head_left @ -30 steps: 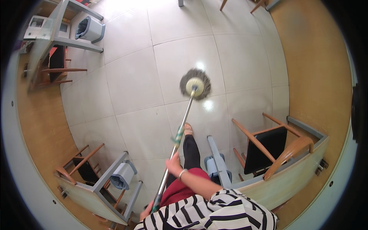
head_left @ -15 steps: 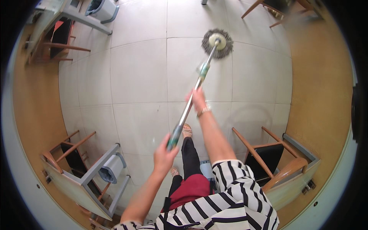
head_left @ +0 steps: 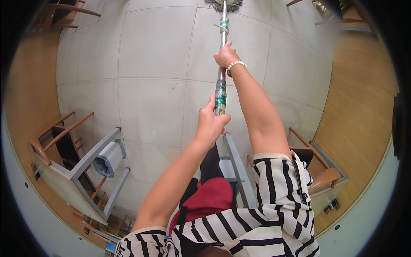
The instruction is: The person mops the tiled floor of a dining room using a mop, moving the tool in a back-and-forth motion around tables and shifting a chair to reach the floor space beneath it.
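Both of my hands are on a mop (head_left: 221, 88) with a metal pole and green taped grips. My left hand (head_left: 212, 122) is wrapped round the lower end of the handle, close to my body. Farther up, my right hand (head_left: 227, 56) grips the bare metal part, with a white beaded bracelet (head_left: 236, 65) at its wrist. At the top edge, the round grey mop head (head_left: 233, 6) rests on the pale tiled floor (head_left: 150, 103), partly cut off by the picture's rim.
At the left, a desk (head_left: 83, 192) stands beside a wooden chair (head_left: 64, 141) and a grey bin (head_left: 110, 156). Another wooden chair (head_left: 323, 177) is at the right. A grey metal leg (head_left: 239, 169) rises close to my legs. Wooden panels (head_left: 359, 85) line the sides.
The mop head has moved forward to the top edge, and the pole now stands nearly straight ahead. Both hands have reached farther forward, still gripping the pole.
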A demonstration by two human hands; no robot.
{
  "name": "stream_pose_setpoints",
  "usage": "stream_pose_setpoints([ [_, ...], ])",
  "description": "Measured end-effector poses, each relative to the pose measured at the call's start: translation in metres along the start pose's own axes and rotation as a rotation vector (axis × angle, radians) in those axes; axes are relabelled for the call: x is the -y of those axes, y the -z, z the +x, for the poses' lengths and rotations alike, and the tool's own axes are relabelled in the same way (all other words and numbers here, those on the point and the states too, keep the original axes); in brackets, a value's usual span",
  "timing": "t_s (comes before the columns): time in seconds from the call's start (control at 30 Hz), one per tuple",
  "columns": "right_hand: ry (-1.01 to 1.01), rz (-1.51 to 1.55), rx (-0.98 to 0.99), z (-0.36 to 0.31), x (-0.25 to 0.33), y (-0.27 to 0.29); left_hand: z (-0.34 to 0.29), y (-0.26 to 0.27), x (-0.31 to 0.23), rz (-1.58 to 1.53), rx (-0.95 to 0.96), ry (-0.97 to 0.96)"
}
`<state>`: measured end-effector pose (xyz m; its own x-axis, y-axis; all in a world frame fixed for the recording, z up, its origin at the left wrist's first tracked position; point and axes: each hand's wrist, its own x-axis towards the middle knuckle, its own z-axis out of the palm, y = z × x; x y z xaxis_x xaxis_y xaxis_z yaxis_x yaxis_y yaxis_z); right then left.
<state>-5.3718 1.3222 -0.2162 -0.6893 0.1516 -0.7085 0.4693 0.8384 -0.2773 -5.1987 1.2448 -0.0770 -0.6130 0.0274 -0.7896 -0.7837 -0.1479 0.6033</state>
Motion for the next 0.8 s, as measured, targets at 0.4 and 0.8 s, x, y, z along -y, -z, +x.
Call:
stream_pose_setpoints([
  [0.4,-0.147,0.496,0.301,-0.257,-0.095,-0.221,-0.240,0.163,0.226,0.628,-0.034,-0.112],
  [0.8,-0.840,1.349,0.727,-0.539,-0.170,-0.453,-0.550,0.332,0.517,0.664,-0.128,0.158],
])
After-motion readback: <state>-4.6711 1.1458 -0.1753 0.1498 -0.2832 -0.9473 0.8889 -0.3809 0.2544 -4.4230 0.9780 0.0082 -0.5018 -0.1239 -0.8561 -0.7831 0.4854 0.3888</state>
